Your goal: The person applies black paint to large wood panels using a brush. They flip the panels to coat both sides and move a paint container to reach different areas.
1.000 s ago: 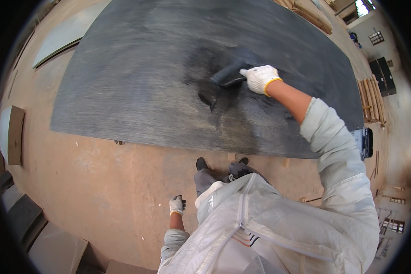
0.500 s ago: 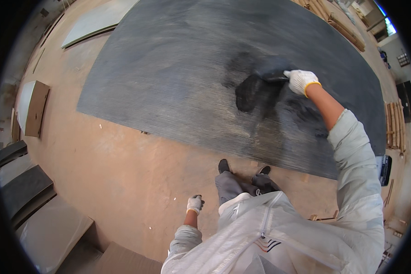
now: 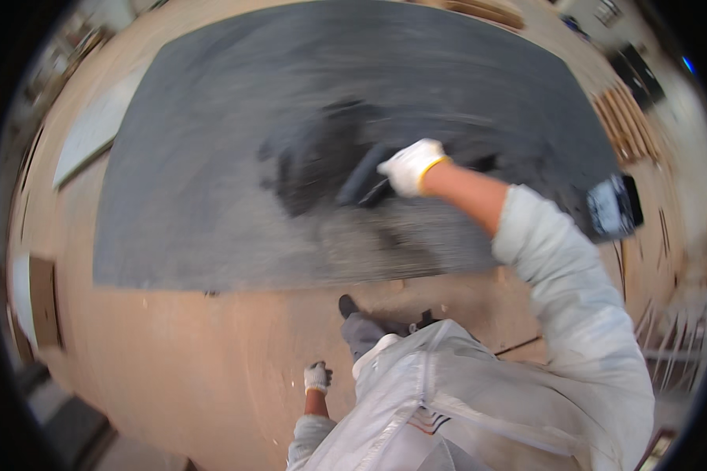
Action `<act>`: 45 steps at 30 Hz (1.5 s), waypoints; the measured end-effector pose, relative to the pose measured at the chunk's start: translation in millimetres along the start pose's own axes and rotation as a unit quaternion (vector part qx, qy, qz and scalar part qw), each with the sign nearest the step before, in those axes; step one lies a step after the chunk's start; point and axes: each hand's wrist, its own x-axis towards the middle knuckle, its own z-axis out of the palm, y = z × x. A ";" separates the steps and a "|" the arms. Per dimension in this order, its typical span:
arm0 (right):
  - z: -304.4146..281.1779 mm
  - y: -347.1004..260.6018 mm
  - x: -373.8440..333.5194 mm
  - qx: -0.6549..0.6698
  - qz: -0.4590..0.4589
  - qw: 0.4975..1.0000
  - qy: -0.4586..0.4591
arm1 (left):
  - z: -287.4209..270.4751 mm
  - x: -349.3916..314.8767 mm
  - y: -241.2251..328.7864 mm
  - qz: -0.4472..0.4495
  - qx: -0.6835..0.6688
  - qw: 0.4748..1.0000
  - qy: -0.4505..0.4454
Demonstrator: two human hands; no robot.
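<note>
Right hand point(image 3: 415, 167): grip closed on black spreader point(image 3: 360, 180).
Left hand point(image 3: 317, 377): curled, contents unclear.
Panel point(image 3: 196, 157): dark patch point(image 3: 314, 161), apparently mid-spreading.
Next stroke: seems to need steady, even pressure.

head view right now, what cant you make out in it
All in the head view:
Dark tool: its gripped end is hidden by the right hand; the rest is blurred.
Left hand: too small to tell whether it holds anything.
Container near the board's right edge: blurred, contents unclear.
Panels at lower left: blurred, cut off by the dark rim.
</note>
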 end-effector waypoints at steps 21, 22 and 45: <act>285.8 204.4 -289.5 0.300 0.286 0.907 0.079 | 209.8 -180.7 50.7 0.250 0.298 0.921 -0.021; 283.2 182.4 -292.6 0.288 0.228 0.927 0.069 | 223.9 -186.6 55.3 0.277 0.312 0.908 -0.034; 330.4 454.6 -282.4 0.357 0.323 0.874 0.069 | 594.6 -454.8 210.6 0.635 0.437 0.600 -0.215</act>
